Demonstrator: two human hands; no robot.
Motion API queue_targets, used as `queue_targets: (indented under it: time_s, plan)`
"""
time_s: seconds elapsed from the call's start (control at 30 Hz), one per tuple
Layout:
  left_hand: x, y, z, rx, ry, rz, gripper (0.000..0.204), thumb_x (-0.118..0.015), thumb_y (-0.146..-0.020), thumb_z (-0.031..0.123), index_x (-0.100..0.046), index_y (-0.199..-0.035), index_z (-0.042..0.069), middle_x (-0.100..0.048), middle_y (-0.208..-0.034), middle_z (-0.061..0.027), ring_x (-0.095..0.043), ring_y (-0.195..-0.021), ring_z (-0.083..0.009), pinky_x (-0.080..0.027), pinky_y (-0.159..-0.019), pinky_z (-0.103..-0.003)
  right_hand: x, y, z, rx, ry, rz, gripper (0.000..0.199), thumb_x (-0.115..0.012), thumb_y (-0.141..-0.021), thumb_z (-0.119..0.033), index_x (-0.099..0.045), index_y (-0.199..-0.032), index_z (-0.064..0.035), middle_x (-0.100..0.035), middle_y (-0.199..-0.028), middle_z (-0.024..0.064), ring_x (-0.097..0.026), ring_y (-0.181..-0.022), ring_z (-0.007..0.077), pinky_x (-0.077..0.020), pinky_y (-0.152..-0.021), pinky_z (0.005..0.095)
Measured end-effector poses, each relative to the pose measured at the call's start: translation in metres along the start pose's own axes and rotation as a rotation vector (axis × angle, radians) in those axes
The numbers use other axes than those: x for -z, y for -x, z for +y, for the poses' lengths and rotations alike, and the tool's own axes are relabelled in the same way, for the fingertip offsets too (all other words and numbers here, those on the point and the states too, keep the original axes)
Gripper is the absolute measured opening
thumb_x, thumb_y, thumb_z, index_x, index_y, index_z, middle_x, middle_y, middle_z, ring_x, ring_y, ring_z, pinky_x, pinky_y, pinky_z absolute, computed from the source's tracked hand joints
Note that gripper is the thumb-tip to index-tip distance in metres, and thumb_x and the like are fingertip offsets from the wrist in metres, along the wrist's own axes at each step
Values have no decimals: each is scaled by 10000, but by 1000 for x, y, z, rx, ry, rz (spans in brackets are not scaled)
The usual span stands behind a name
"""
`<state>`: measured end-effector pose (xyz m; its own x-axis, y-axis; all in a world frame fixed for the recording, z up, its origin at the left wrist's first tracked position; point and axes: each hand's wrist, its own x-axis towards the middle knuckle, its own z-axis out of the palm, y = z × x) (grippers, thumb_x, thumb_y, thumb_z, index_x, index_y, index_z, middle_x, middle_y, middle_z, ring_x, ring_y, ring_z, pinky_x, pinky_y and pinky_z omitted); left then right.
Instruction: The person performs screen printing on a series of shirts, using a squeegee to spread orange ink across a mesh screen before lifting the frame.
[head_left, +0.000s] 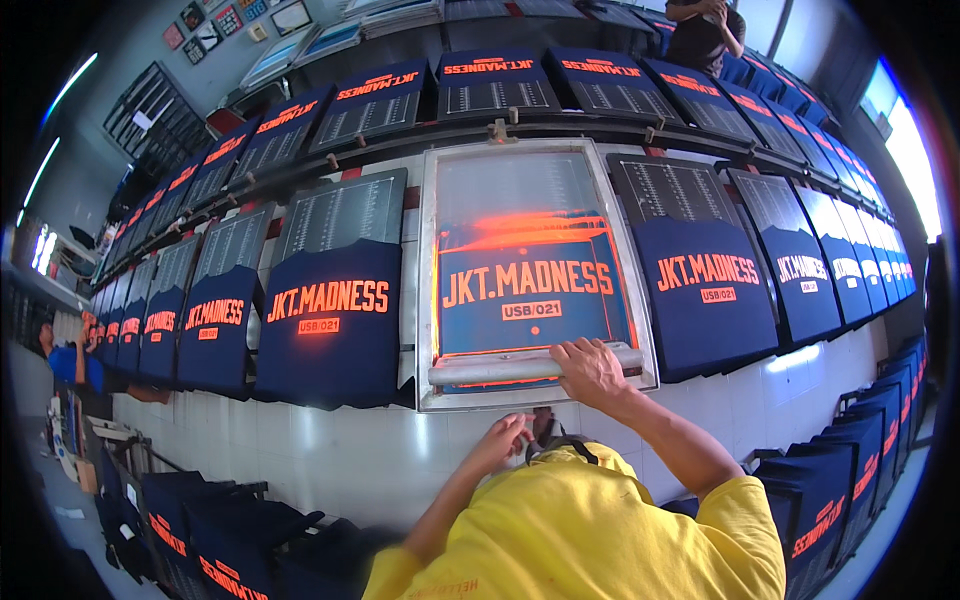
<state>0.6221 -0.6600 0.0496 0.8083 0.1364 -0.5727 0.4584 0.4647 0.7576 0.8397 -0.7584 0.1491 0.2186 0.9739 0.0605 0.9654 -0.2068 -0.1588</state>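
My right hand (pixel 592 372) is closed over the right part of a long squeegee (pixel 490 374), which lies across the near end of a screen-printing frame (pixel 427 270). The mesh of the frame carries orange lettering and a smeared band of orange ink (pixel 535 230) above it. Under the frame lies dark blue fabric, seen through the mesh. My left hand (pixel 503 440) is off the frame, just below its near edge and close to my body. Its fingers are loosely bent and apart, with nothing visible in them.
Navy shirts with orange print lie on boards to the left (pixel 330 345) and right (pixel 700 300). Another row of shirts (pixel 495 80) stands beyond a rail (pixel 350 145). More hang behind me at both sides. A person (pixel 705 35) stands at the far right, another (pixel 75 365) at the left.
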Motion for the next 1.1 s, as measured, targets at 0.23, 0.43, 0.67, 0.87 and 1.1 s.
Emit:
queue_targets:
  time_s: [0.23, 0.43, 0.67, 0.87, 1.1]
  plan:
    - [-21, -51, -41, -40, 179, 36, 441, -360, -1035, 431, -550, -1111, 40, -573, -896, -23, -442, -699, -58, -388, -586, -210, 14, -16, 27, 54, -134, 173, 267, -675, -694, -144, -579, -939, -98, -606, -781, 65, -616, -753, 258, -486, -694, 413]
    - [-37, -55, -42, -250, 251, 142, 406, -363, -1050, 343, -560, -922, 12, -492, -735, -6, -417, -645, -92, -368, -583, -246, 29, -81, 88, 49, -135, 348, 218, -691, -704, -172, -606, -890, -98, -617, -701, 100, -627, -682, 297, -500, -633, 421]
    - [-39, -33, -15, -361, -101, 192, 406, -332, -1055, 316, -458, -788, 38, -431, -642, -18, -402, -592, -129, -354, -582, -287, 41, -159, 141, -81, -118, 188, 218, -691, -732, -187, -617, -925, -117, -647, -763, 104, -638, -741, 327, -500, -684, 451]
    - [-42, -31, -16, -306, -10, 204, 410, -344, -1052, 328, -457, -791, 33, -422, -643, -22, -381, -601, -134, -356, -595, -292, 23, -194, 165, -55, -80, 185, 261, -692, -749, -201, -615, -985, -121, -664, -822, 128, -640, -800, 353, -497, -722, 473]
    - [-42, -32, -20, -286, -70, 272, 453, -357, -1042, 361, -466, -743, 40, -431, -633, -18, -399, -588, -142, -369, -582, -309, 33, -186, 157, -203, -86, 8, 238, -707, -728, -212, -652, -940, -117, -668, -800, 145, -647, -773, 351, -505, -699, 483]
